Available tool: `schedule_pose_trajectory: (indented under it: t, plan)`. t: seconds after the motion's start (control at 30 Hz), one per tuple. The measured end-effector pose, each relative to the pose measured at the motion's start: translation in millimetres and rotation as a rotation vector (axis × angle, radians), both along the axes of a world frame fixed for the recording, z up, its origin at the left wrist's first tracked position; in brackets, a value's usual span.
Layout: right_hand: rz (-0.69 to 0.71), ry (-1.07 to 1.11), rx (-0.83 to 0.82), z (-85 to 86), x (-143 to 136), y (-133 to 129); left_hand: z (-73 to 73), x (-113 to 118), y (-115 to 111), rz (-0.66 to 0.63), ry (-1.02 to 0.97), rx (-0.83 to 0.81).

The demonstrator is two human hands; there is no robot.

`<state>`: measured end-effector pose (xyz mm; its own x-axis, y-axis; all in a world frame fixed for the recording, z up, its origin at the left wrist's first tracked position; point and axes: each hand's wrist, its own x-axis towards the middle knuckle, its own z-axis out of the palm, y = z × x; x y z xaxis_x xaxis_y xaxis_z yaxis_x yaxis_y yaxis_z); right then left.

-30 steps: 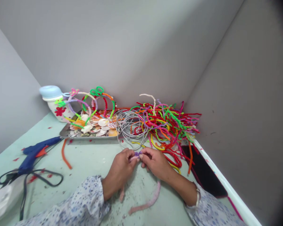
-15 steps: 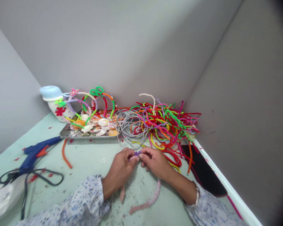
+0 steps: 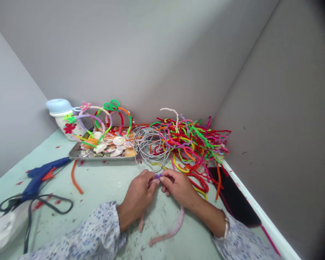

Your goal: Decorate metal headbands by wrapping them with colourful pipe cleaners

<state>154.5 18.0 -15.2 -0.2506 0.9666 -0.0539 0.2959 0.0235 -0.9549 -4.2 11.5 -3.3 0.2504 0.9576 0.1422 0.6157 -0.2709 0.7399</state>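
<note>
Between my fingertips is a fuzzy purple pipe cleaner [image 3: 158,176], only a short bent piece of it showing. My left hand [image 3: 141,189] pinches it from the left, and my right hand [image 3: 177,186] pinches it from the right; the two thumbs nearly touch. A pale pink pipe cleaner [image 3: 176,229] curves out from below my right hand onto the table. Another pink end [image 3: 141,223] pokes out under my left wrist. Whether these join the purple piece is hidden by my hands.
A coil of silver wire [image 3: 151,144] and a heap of coloured pipe cleaners [image 3: 195,139] lie beyond my hands. At left are a metal tray [image 3: 103,158] of shells and fuzzy headbands, a blue glue gun [image 3: 36,180] and a white bottle [image 3: 67,124]. A black phone [image 3: 237,198] lies right.
Both hands stay almost still around the purple pipe cleaner. The pink end under my left wrist has shifted very slightly.
</note>
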Motion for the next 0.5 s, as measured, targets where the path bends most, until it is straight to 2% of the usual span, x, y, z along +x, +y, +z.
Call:
schedule_pose_trajectory:
  t: [0.13, 0.33, 0.5]
  plan:
    - [0.019, -0.023, 0.022, 3.6, 0.4, -0.7, 1.2, -0.5, 0.0, -0.007, -0.035, 0.013]
    - [-0.005, -0.275, 0.415, 8.4, 0.9, -1.1, -1.2, -1.4, 2.5, 0.018, -0.091, 0.005]
    - [0.006, -0.374, 0.512, 4.6, 1.9, -1.5, -1.6, -1.3, 2.5, 0.022, -0.104, 0.002]
